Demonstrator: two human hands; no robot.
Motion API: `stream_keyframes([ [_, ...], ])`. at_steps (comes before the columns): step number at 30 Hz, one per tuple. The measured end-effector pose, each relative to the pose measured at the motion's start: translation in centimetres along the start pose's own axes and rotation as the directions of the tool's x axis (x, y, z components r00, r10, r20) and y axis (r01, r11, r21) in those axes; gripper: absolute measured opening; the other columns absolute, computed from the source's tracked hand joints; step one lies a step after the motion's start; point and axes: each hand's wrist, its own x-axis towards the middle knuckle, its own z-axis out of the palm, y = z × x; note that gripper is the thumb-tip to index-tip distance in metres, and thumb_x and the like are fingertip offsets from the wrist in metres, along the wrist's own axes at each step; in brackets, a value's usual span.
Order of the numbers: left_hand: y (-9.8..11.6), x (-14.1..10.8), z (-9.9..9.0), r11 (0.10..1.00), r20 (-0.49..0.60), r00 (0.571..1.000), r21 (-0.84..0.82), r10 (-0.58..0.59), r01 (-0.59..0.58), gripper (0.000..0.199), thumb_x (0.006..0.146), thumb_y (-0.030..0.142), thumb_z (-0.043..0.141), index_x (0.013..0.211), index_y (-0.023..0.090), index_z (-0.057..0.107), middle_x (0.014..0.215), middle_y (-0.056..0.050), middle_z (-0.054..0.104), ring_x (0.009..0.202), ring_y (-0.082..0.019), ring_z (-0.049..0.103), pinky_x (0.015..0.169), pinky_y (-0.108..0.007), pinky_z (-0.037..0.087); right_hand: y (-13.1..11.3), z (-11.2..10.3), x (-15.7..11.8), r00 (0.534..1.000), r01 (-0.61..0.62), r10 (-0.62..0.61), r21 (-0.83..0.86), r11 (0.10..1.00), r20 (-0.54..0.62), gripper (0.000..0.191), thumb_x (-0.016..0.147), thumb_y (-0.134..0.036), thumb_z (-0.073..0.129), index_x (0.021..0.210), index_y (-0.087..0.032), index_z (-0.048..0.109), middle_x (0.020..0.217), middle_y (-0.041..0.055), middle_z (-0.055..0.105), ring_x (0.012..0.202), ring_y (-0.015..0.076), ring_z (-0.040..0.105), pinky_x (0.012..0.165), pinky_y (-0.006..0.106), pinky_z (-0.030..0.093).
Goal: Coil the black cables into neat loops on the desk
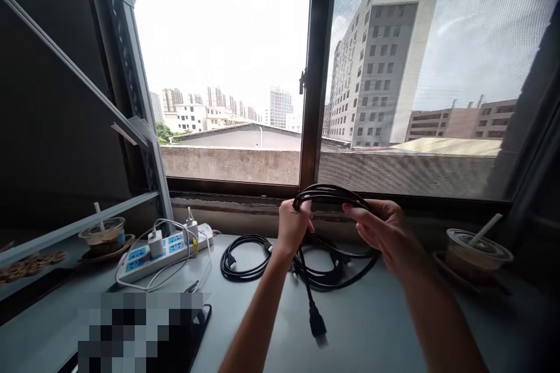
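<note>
A looped black cable [335, 190] hangs between my two hands above the table. Its left side is gripped by my left hand [294, 222], whose fingers are closed round the loops. My right hand [382, 224] holds the right side, with the thumb and fingers on the cable. A USB plug [317, 322] dangles below my left hand. Behind and beneath, more black cable [321, 285] lies coiled on the table, partly hidden by my left hand and the held loops. To the left lies a separate black coil [244, 275] with its plugs inside the ring.
A white power strip [164, 256] with chargers and white cables is at the left. One drink cup [102, 234] stands at the far left, another [476, 250] at the right. A dark, pixelated object lies at the front left. Behind the table [363, 332] is a window.
</note>
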Motion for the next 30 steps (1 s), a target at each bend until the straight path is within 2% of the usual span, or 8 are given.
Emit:
stream_keyframes([
  [6, -1.4, -0.5, 1.8, 0.942, 0.447, 0.836, 0.045, -0.318, 0.334, 0.049, 0.077, 0.056, 0.050, 0.051, 0.015, 0.054, 0.043, -0.004, 0.054, 0.038, -0.014, 0.055, 0.040, -0.022, 0.041, -0.8, -0.1, -0.7, 0.963, 0.218, -0.209, 0.039, 0.975, -0.168, 0.044, 0.067, -0.041, 0.068, 0.044, -0.018, 0.038, 0.035, -0.0085, 0.023, 0.030, 0.0014, 0.014, 0.029, 0.020, 0.012],
  [10, -1.3, -1.6, 2.0, 0.908, 0.912, 0.260, 0.213, -0.317, 0.362, 0.075, 0.075, 0.077, 0.026, 0.068, 0.015, 0.069, 0.067, -0.011, 0.068, 0.076, -0.023, 0.066, 0.062, -0.030, 0.049, -1.5, -0.9, -1.3, 0.936, 0.336, -0.334, 0.006, 0.942, -0.115, 0.044, 0.069, -0.036, 0.066, 0.042, -0.019, 0.036, 0.035, -0.0071, 0.024, 0.032, 0.0027, 0.017, 0.031, 0.021, 0.016],
  [11, -1.4, -1.7, 2.1, 0.913, 0.948, 0.191, 0.172, -0.256, 0.370, 0.074, 0.075, 0.076, 0.027, 0.075, 0.017, 0.070, 0.077, -0.010, 0.069, 0.089, -0.023, 0.064, 0.071, -0.031, 0.049, -1.7, -1.1, -1.4, 0.932, 0.352, -0.349, 0.015, 0.936, -0.099, 0.044, 0.070, -0.035, 0.065, 0.042, -0.019, 0.036, 0.034, -0.0076, 0.023, 0.031, 0.0026, 0.015, 0.031, 0.021, 0.015],
  [12, -1.5, -1.8, 2.4, 0.917, 0.962, 0.200, 0.096, -0.185, 0.387, 0.068, 0.078, 0.073, 0.029, 0.082, 0.018, 0.070, 0.084, -0.009, 0.070, 0.098, -0.022, 0.062, 0.079, -0.031, 0.047, -1.9, -1.3, -1.5, 0.926, 0.369, -0.365, 0.030, 0.929, -0.092, 0.043, 0.071, -0.035, 0.065, 0.042, -0.019, 0.037, 0.033, -0.0081, 0.021, 0.030, 0.0024, 0.012, 0.031, 0.021, 0.014],
  [16, -2.1, -1.9, 3.6, 0.870, 0.812, 0.583, -0.279, -0.012, 0.407, 0.036, 0.084, 0.047, 0.044, 0.094, 0.019, 0.065, 0.104, -0.008, 0.066, 0.110, -0.021, 0.056, 0.091, -0.033, 0.042, -2.1, -2.1, -0.9, 0.916, 0.399, -0.386, 0.137, 0.907, -0.114, 0.049, 0.072, -0.036, 0.064, 0.041, -0.020, 0.030, 0.030, -0.0088, 0.018, 0.028, 0.0022, 0.010, 0.030, 0.021, 0.011],
  [19, -1.8, -1.5, 3.7, 0.856, 0.654, 0.756, -0.371, -0.033, 0.359, 0.024, 0.080, 0.030, 0.049, 0.098, 0.017, 0.059, 0.106, -0.009, 0.066, 0.106, -0.021, 0.058, 0.086, -0.030, 0.044, -1.4, -2.6, 0.5, 0.945, 0.320, -0.298, 0.207, 0.924, -0.131, 0.054, 0.068, -0.040, 0.066, 0.039, -0.020, 0.025, 0.029, -0.0088, 0.018, 0.027, 0.0018, 0.011, 0.029, 0.020, 0.011],
  [24, 0.0, -0.6, 1.9, 0.894, 0.365, 0.931, -0.422, 0.018, 0.148, 0.019, 0.071, 0.018, 0.056, 0.090, 0.016, 0.051, 0.086, -0.004, 0.068, 0.087, -0.019, 0.066, 0.084, -0.031, 0.047, 0.6, -3.2, 2.6, 0.976, 0.146, -0.120, 0.137, 0.980, -0.182, 0.042, 0.063, -0.043, 0.068, 0.044, -0.019, 0.040, 0.031, -0.0085, 0.028, 0.026, 0.0023, 0.020, 0.027, 0.019, 0.014],
  [30, 2.4, -1.1, 0.1, 0.918, 0.257, 0.963, -0.395, 0.074, 0.035, 0.015, 0.061, 0.010, 0.053, 0.067, 0.018, 0.042, 0.045, 0.009, 0.045, 0.033, -0.004, 0.037, 0.033, -0.015, 0.023, 1.5, -3.2, 3.2, 0.931, 0.207, -0.247, -0.167, 0.964, -0.269, 0.027, 0.070, -0.038, 0.061, 0.055, -0.017, 0.051, 0.038, -0.0055, 0.040, 0.030, 0.0063, 0.039, 0.030, 0.016, 0.028],
])
